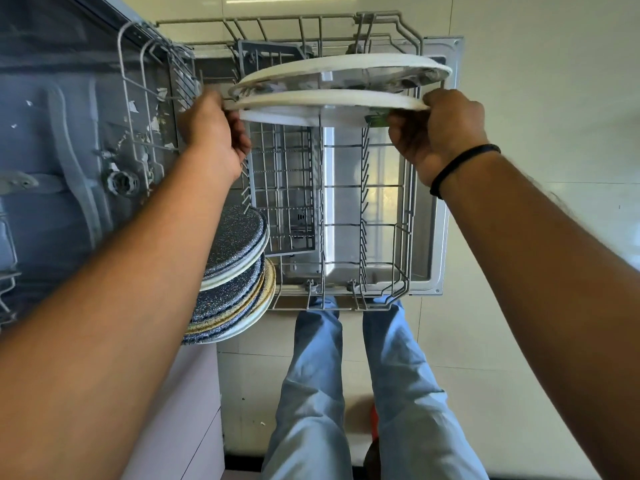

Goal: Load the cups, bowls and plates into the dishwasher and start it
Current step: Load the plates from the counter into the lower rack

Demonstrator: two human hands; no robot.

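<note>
Head view, rack (401, 237), two plates (329, 102) held

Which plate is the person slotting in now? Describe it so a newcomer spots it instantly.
Start at the pulled-out lower rack of the open dishwasher. At its far end two white plates stand on edge; the nearer plate is pinched at its rim by the left hand and right hand. The far plate is untouched, and the speckled dark plates sit stacked at the left.

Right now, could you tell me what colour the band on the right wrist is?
Black: a thin wristband, clearest in the head view.
</note>
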